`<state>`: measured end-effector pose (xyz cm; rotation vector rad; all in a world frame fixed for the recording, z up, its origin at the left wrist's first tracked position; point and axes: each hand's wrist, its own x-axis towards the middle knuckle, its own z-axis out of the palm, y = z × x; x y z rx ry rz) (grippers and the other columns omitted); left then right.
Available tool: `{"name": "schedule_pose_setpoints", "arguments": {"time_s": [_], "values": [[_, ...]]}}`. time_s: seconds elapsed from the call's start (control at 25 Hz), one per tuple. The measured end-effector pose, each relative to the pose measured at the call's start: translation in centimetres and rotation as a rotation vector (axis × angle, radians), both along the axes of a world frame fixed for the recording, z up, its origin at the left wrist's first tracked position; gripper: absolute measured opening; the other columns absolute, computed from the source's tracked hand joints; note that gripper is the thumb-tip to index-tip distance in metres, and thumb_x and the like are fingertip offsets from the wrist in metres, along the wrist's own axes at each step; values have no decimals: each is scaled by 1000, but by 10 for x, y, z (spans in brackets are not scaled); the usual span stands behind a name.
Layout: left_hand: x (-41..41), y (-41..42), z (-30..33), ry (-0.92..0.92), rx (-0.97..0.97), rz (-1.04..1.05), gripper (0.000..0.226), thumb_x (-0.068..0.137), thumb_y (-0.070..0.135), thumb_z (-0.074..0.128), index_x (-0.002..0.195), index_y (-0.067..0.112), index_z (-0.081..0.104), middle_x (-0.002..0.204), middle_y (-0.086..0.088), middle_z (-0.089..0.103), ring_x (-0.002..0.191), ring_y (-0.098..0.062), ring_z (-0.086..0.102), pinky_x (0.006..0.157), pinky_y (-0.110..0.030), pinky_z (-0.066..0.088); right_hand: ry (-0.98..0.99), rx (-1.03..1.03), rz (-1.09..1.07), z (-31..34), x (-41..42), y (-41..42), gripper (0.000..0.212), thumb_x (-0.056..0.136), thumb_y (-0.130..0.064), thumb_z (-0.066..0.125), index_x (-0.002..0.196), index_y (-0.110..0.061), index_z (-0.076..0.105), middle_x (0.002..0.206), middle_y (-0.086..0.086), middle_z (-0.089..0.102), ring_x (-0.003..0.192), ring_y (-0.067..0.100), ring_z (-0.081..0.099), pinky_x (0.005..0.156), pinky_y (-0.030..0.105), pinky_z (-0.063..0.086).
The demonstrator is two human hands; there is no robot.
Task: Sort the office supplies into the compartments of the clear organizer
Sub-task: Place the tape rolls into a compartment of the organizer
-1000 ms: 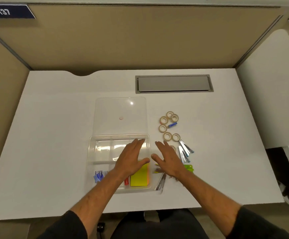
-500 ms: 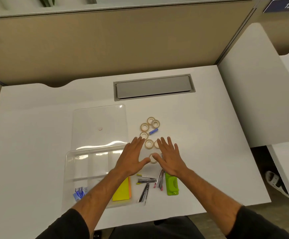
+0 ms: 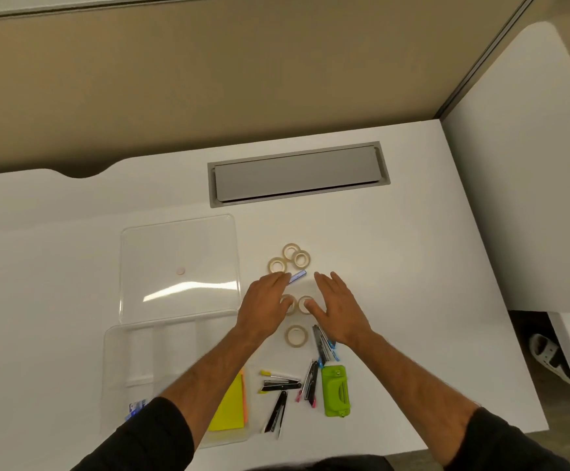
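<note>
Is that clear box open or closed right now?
Open. The clear organizer shows its bare compartments, and its flat clear lid lies on the desk just behind it, not over the compartments.

Things spread out on the desk (image 3: 412, 253)

The organizer (image 3: 134, 362) sits at the near left, and its lid (image 3: 178, 263) lies flat just behind it. A pad (image 3: 231, 407) lies in the organizer's near right part. To the right of the lid are the tape rolls (image 3: 292, 258). Both hands rest over the middle rolls, the left hand (image 3: 265, 305) beside the right hand (image 3: 339, 305). One more roll (image 3: 296, 335) lies nearer. The staplers (image 3: 280, 385) and a punch (image 3: 335, 390) lie nearest, right of the organizer. A hatch (image 3: 299, 175) is set in the desk at the back.
</note>
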<state>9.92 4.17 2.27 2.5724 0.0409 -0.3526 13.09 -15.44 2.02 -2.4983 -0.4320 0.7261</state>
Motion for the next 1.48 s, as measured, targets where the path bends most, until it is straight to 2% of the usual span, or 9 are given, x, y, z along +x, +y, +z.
{"name": "schedule_pose_setpoints", "arguments": {"time_s": [0.16, 0.24, 0.48, 0.64, 0.96, 1.08, 1.28, 1.48], "values": [[29, -5, -14, 64, 24, 5, 48, 95, 30, 61, 139, 15, 50, 138, -5, 55, 123, -24, 50, 100, -35, 40, -58, -8, -66, -8, 10, -9, 51, 98, -30, 49, 146, -14, 39, 141, 5, 50, 134, 21, 35, 105, 37, 42], [39, -8, -21, 97, 28, -3, 48, 94, 33, 60, 138, 17, 50, 137, -4, 56, 122, -23, 51, 98, -36, 43, -52, -22, -107, -11, 11, -14, 43, 98, -25, 49, 141, -16, 47, 135, 2, 55, 129, 18, 39, 98, 37, 47], [54, -15, -34, 178, 53, -8, 38, 93, 23, 61, 131, 16, 57, 122, -6, 63, 109, -25, 57, 86, -40, 51, -44, 10, -186, -20, 8, -27, 33, 97, -21, 51, 130, -17, 58, 124, -3, 62, 121, 16, 45, 90, 35, 49], [49, -10, -30, 159, 72, -44, 29, 95, 16, 56, 123, 14, 62, 113, -5, 63, 102, -25, 59, 80, -41, 53, -30, 17, -179, -21, 6, -23, 31, 95, -18, 54, 126, -17, 61, 120, -4, 63, 118, 16, 47, 89, 34, 50], [5, 13, -3, 92, -20, 34, 31, 96, 23, 58, 126, 17, 60, 113, -2, 61, 92, -22, 62, 73, -37, 54, -6, -42, -66, -28, -5, 16, 26, 93, -20, 55, 118, -16, 63, 117, 0, 60, 112, 22, 45, 85, 38, 48], [-12, 21, -5, 108, 6, 72, 28, 97, 25, 58, 123, 17, 62, 105, -1, 59, 85, -22, 61, 69, -39, 54, -17, -155, -18, -35, -11, 26, 25, 92, -18, 54, 115, -16, 63, 117, 2, 56, 111, 24, 44, 84, 38, 46], [-27, 27, -4, 109, -11, 98, 29, 97, 23, 57, 126, 18, 61, 106, 0, 60, 86, -21, 61, 70, -38, 53, -107, -304, 94, -45, -19, 31, 23, 87, -14, 55, 108, -16, 64, 114, 4, 53, 105, 26, 46, 80, 38, 43], [-34, 34, 6, 88, -17, 110, 35, 98, 22, 55, 132, 21, 56, 109, 0, 59, 88, -21, 62, 72, -39, 54, -148, -249, 93, -36, -15, 34, 23, 83, -21, 58, 104, -15, 65, 109, 3, 57, 104, 25, 48, 81, 38, 42]]}}
